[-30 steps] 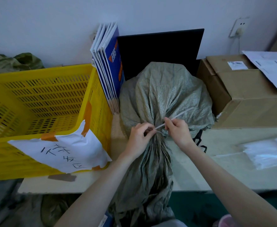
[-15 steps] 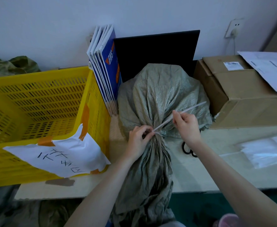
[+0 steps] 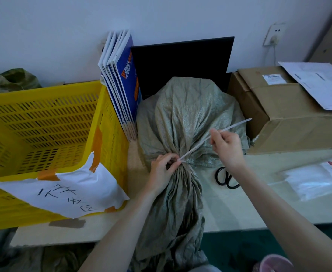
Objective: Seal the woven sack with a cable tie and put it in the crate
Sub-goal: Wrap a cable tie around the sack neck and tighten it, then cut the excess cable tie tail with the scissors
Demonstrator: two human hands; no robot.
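Two hands split the job: left hand (image 3: 164, 166) pinches the woven sack (image 3: 188, 122) neck (bunched so it won't spread) while right hand (image 3: 225, 146) grips the cable tie (image 3: 196, 147) tail to cinch.

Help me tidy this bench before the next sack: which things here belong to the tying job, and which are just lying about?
In use:
woven sack
cable tie
yellow crate
left hand, at the neck
right hand, gripping the tail

Lying about:
scissors
cardboard box
blue folders
black board
plastic bag
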